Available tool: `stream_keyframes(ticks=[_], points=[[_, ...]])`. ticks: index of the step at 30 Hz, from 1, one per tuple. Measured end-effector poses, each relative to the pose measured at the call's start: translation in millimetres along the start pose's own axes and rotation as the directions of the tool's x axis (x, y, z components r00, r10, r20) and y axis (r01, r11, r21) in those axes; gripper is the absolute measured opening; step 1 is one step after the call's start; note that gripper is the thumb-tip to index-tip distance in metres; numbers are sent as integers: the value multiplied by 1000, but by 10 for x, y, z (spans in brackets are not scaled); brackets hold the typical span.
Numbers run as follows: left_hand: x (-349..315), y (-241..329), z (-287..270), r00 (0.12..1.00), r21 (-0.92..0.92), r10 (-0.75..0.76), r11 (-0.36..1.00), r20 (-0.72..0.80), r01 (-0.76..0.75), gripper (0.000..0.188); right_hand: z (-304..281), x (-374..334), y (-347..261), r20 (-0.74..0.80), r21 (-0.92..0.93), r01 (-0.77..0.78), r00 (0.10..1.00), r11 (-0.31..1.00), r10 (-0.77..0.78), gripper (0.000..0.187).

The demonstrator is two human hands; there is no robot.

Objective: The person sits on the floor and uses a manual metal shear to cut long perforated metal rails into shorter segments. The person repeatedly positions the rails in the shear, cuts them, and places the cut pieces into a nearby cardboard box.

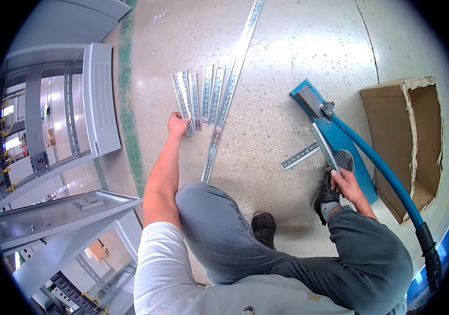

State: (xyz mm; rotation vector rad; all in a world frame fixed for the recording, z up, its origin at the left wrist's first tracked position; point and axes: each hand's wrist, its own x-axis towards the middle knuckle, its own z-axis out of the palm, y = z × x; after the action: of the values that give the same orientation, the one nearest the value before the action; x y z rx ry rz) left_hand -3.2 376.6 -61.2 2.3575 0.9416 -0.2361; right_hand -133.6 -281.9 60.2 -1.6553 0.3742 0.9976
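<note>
My left hand (179, 125) reaches forward to the floor, its fingers closed at the near end of a short slotted DIN rail (178, 93). Several more short DIN rails (213, 94) lie side by side just right of it. A long DIN rail (233, 79) runs diagonally past them. Down by my right shoe, my right hand (344, 181) grips another length of DIN rail (325, 146); its far end meets the blue-based rail cutter (350, 157). Beside the cutter, a short DIN rail piece (301, 155) lies on the floor, partly hidden behind the held one.
The cutter's long blue lever (392, 181) with a black grip curves back along my right side. Beyond it stands an open cardboard box (384, 121) with torn edges. Grey electrical cabinets (103, 100) line the left, beside a green floor stripe (126, 89). My shoes (263, 229) are close by.
</note>
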Motion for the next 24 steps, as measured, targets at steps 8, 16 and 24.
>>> stream_keyframes(ticks=[8,16,24], points=[[63,-65,-47,987,-161,-118,978,111,135,21,2,-2,-5,1,3,0,1000,1000,0,45],[25,-102,-108,983,-381,-171,907,64,182,27,-7,-11,-17,5,0,5,1000,1000,-5,44],[95,-308,-62,987,-429,-126,889,102,158,32,14,8,-44,18,7,-7,1000,1000,7,43]])
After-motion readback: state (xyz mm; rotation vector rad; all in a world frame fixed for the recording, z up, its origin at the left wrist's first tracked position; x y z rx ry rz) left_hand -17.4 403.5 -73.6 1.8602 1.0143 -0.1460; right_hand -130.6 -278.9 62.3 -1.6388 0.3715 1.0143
